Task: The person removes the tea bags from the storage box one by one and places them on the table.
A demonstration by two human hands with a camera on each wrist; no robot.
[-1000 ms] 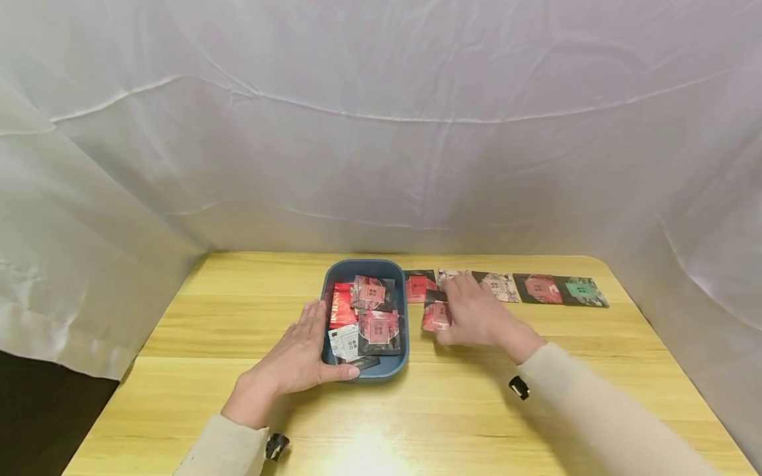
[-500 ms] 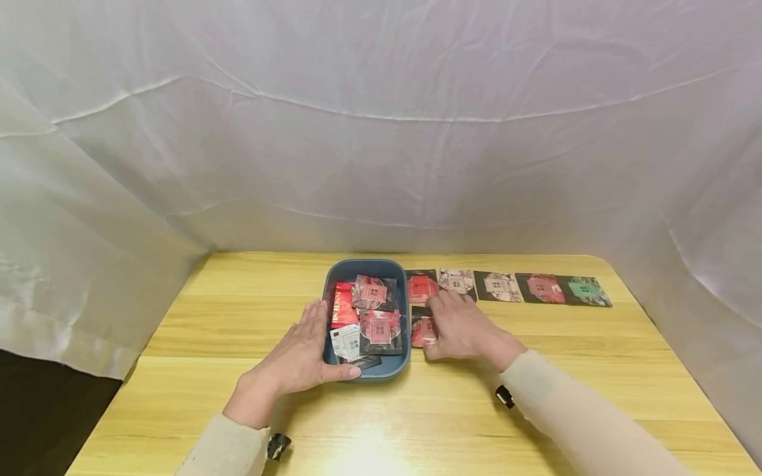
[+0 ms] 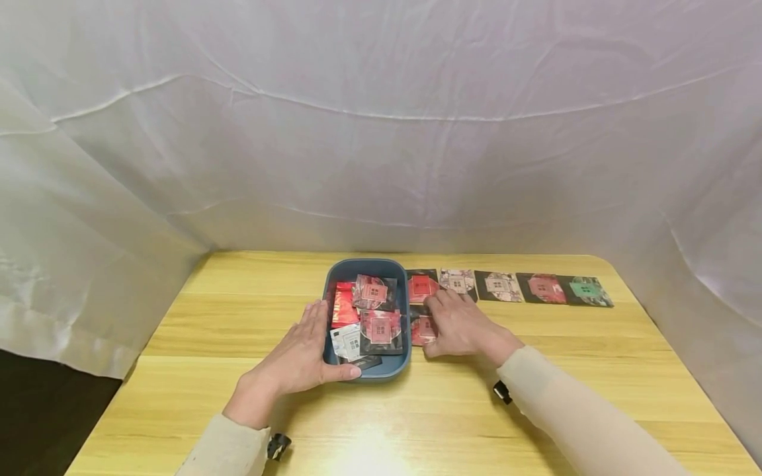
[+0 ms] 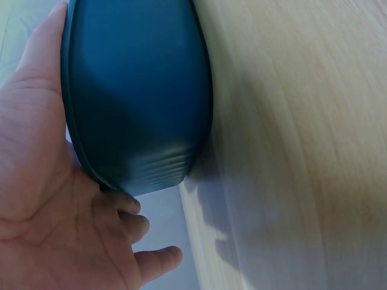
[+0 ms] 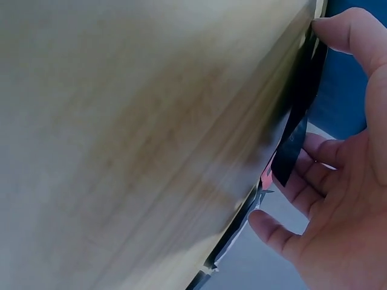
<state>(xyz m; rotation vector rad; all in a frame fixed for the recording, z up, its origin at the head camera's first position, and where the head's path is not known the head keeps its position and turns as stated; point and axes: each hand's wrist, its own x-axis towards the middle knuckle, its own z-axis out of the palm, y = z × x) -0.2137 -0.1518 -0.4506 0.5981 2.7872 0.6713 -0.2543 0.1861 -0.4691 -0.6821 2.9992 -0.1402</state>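
Wooden table [image 3: 226, 317]; packet [image 3: 423, 329] pinched in right hand [image 3: 463, 327].

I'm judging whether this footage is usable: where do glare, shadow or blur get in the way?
Head view: bright glare on the near part of the table, clear of the tub; left wrist view: soft shadow on the table beside the tub; right wrist view: table grain blurred, and the packet at the right hand dark and nearly edge-on.
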